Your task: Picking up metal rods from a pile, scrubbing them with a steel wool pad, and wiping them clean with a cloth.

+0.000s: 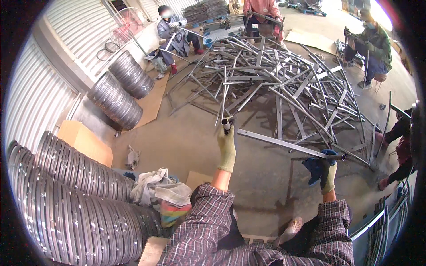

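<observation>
My left hand (pixel 227 148), in a pale yellow-green glove with dark fingers, is closed round a grey metal tube (pixel 226 124) whose hollow end faces up toward me. Farther right, my right hand (pixel 329 170), in a glove with blue on its fingers and palm, grips a metal frame piece. This piece has a flat bar (pixel 279 142) with small holes, running left toward my left hand, and a short round tube (pixel 339 157) across its right end. Whether the bar joins the tube in my left hand I cannot tell. Both hands are held above the concrete floor.
A large tangled pile of metal tubes and frames (pixel 284 84) lies ahead. Stacked metal hoops (pixel 80 208) stand at left, beside a cardboard box (pixel 86 142) and rags (pixel 162 188). Several people sit around the pile. More metal frames (pixel 377 230) lean at lower right.
</observation>
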Demonstrator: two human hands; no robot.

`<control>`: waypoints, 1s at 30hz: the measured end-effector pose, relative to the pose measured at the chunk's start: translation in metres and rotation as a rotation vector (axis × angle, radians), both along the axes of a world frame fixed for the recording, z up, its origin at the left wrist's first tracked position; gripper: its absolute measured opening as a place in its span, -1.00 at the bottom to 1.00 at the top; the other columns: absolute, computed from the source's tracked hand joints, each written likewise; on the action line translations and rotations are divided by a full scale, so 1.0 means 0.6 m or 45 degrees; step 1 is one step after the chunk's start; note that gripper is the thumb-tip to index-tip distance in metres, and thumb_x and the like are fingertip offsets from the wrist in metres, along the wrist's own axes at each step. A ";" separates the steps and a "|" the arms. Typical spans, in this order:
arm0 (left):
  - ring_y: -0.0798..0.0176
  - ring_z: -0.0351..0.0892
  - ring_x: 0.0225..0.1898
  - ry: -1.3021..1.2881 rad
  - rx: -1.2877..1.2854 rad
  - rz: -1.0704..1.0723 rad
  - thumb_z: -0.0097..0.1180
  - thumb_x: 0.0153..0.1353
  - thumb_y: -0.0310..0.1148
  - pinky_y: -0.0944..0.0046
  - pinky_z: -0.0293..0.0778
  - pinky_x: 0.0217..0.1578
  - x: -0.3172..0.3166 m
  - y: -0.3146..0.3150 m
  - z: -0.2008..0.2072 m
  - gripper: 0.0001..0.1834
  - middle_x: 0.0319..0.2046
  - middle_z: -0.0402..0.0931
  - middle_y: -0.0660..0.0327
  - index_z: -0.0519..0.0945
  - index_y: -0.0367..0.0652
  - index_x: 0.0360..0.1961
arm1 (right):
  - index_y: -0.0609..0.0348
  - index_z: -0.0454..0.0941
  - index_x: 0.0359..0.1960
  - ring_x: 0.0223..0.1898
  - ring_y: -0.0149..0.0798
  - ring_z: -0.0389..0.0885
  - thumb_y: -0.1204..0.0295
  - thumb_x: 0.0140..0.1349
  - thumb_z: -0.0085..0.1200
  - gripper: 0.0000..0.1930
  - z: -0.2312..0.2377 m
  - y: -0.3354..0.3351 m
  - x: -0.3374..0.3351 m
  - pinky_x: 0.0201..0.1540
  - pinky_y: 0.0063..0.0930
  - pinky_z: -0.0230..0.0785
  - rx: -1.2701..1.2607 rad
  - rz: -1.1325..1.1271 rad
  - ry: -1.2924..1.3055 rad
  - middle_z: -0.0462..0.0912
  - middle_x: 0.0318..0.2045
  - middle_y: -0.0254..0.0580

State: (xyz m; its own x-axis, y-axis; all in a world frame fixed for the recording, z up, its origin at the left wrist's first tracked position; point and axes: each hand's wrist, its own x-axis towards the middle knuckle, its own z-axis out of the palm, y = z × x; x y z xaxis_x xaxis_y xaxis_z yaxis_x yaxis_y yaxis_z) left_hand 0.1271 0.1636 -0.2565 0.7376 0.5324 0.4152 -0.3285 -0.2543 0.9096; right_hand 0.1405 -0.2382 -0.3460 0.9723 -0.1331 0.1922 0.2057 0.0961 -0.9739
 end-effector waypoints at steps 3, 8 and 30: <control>0.29 0.50 0.00 0.088 -0.169 0.021 0.00 0.30 -0.53 0.28 0.35 0.06 -0.012 -0.015 0.012 -0.73 -0.08 0.57 0.19 0.56 -0.31 -0.01 | 0.17 0.51 -0.15 -0.27 -0.40 0.51 0.24 0.19 0.26 -0.67 -0.007 0.007 0.001 -0.13 -0.49 0.40 0.078 -0.068 0.016 0.56 -0.32 -0.34; 0.27 0.49 -0.02 0.016 -0.125 0.001 -0.04 0.33 -0.51 0.26 0.34 0.09 -0.043 -0.008 0.028 -0.74 -0.09 0.55 0.18 0.56 -0.29 -0.01 | 0.15 0.49 -0.14 -0.31 -0.39 0.54 0.28 0.22 0.21 -0.72 0.018 0.013 -0.006 -0.20 -0.49 0.44 -0.003 -0.117 -0.054 0.56 -0.33 -0.36; 0.63 0.10 -0.59 0.417 -0.723 0.195 0.24 0.20 -0.26 0.50 0.00 -0.60 -0.084 0.084 -0.100 -0.76 -0.46 0.41 0.60 0.71 0.00 -0.10 | 0.26 0.50 -0.12 -0.41 -0.25 0.66 0.40 0.31 0.04 -0.79 0.019 0.097 -0.017 -0.32 -0.36 0.56 0.178 0.129 0.175 0.61 -0.41 -0.18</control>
State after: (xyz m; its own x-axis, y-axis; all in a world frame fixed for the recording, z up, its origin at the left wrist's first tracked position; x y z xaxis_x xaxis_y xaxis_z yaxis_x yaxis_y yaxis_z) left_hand 0.0766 0.2138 -0.3162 0.6765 0.7107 -0.1929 -0.0109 0.2716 0.9623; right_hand 0.1302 -0.1803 -0.3346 0.9978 -0.0493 0.0438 0.0546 0.2452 -0.9679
